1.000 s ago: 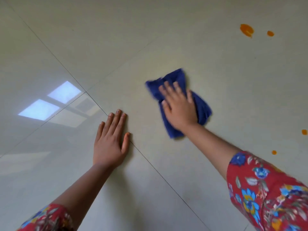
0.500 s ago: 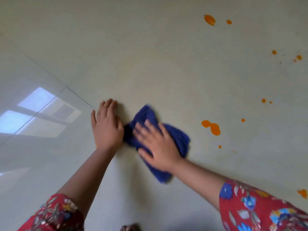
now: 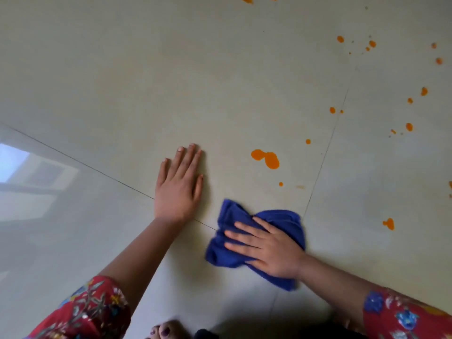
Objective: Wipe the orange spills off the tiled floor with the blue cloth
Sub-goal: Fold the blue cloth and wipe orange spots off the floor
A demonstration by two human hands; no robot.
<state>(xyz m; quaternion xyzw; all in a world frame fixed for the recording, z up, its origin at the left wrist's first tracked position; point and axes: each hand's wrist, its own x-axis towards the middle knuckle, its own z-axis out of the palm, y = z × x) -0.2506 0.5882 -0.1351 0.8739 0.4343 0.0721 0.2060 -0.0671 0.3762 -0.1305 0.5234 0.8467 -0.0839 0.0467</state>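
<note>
Drawn away from the left hand (image 3: 178,184), the right hand (image 3: 266,250) presses straight fingers flat on the crumpled blue cloth (image 3: 221,255); the left rests open-palmed on the pale tiled floor (image 3: 122,94).

Likely a home: glossy tiled floor (image 3: 122,69), bare toes (image 3: 163,330).

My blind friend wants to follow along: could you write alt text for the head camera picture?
A person's right hand presses a blue cloth flat on a pale tiled floor, with the left hand flat on the tiles beside it. Orange spills, the largest a double blob, dot the floor beyond the cloth and to its right.
</note>
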